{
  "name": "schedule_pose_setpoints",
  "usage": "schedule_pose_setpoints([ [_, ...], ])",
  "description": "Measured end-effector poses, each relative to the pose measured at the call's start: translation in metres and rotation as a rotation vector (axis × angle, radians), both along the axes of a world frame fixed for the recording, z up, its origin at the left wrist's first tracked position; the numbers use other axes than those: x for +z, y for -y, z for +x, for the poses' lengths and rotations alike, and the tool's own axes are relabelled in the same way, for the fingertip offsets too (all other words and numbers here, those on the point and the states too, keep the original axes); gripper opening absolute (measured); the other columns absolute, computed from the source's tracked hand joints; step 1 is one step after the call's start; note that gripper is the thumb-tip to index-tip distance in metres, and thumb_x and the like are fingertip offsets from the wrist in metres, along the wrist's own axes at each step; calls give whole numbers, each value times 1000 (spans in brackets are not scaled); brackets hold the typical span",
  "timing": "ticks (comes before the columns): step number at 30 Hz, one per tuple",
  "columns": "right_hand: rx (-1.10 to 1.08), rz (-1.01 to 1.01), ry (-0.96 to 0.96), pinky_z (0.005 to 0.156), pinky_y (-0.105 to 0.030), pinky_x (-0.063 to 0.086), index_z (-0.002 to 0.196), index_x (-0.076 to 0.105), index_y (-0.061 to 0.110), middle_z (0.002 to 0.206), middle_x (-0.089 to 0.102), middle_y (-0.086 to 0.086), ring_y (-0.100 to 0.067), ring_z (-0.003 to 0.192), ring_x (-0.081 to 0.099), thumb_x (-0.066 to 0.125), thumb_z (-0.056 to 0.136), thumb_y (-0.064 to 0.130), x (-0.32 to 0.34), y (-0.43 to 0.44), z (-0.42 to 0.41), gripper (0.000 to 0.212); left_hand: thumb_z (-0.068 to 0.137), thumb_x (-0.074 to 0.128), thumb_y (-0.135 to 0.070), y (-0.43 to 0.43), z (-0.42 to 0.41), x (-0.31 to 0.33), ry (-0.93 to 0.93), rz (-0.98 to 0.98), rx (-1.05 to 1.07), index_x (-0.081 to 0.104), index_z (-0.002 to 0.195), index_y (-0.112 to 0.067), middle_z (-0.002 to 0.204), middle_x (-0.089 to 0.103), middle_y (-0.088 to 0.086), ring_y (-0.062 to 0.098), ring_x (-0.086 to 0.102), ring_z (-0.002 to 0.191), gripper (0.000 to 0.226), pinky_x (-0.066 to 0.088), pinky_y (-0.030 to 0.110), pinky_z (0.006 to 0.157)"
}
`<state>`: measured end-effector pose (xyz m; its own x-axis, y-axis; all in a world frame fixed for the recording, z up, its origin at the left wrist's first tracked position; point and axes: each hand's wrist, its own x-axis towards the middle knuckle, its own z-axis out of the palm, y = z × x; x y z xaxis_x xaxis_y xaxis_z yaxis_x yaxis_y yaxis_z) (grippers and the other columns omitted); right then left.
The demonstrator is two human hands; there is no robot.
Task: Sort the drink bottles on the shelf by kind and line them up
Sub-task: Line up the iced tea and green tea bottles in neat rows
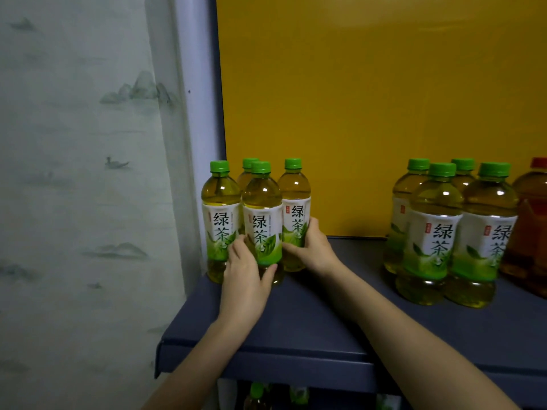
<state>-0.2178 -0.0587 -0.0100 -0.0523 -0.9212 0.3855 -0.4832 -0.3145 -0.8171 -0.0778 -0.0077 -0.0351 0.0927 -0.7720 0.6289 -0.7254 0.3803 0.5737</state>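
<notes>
Blue shelf (310, 329), yellow back (355, 113) | L hand (245, 279) grips front green-tea btl (262, 214) | R hand (312, 247) grips rear-right btl (294, 202)

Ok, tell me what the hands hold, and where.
Left hand grips the front green tea bottle round its lower body; right hand grips the neighbouring right bottle at its lower label.

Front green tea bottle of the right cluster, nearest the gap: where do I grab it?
Probably grip the front green tea bottle around its labelled middle, coming from the front-left over the open shelf. It stands upright, and other bottles stand close behind and on its right.
</notes>
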Motion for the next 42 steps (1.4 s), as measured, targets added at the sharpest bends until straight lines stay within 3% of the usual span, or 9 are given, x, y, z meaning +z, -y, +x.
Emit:
schedule_pose_setpoints([
  [9,-142,-34,-34,104,-42,39,139,19,15,137,47,-5,-22,127,44,72,77,18,-3,-27,-50,82,77,72,-30,17,-26,8,23,100,-85,27,136,-1,135,44,15,27,40,128,79,36,34,104],
  [14,-209,-43,-32,105,-42,39,141,13,13,140,44,-8,-26,128,43,70,80,17,-5,-35,-70,84,73,76,-30,29,-55,16,45,141,-142,34,126,-3,130,46,13,27,43,124,72,36,31,99],
  [26,-355,-100,-2,109,-34,29,140,22,7,143,40,-12,-25,135,36,66,80,6,-6,-29,-83,75,74,75,-30,51,-102,15,49,145,-207,34,124,-5,129,44,12,27,41,125,70,36,33,97],
  [34,-362,-32,49,108,-40,33,141,24,10,141,44,-12,-27,132,40,64,82,8,-4,-33,-82,71,80,67,-39,39,-93,14,132,105,-218,25,137,-5,136,39,9,24,37,128,79,36,33,100],
  [38,-300,-44,96,115,-43,24,147,13,12,152,27,-9,-22,141,25,61,85,9,-3,-51,-72,78,85,60,-38,16,-58,21,213,-168,-187,42,129,-9,126,45,5,17,39,121,56,38,33,101],
  [40,-245,-80,74,119,-35,10,148,0,11,158,4,-5,-16,145,5,56,88,7,-6,-67,-58,83,84,54,-36,8,-33,23,164,-357,-141,50,119,-12,123,47,5,16,39,119,43,38,32,101],
  [42,-169,-139,24,119,-31,6,147,-3,10,157,-5,-2,-10,143,-3,53,90,6,-9,-82,-39,80,81,55,-29,7,-7,23,64,-453,-43,46,120,-11,129,42,7,18,35,124,44,30,30,106],
])
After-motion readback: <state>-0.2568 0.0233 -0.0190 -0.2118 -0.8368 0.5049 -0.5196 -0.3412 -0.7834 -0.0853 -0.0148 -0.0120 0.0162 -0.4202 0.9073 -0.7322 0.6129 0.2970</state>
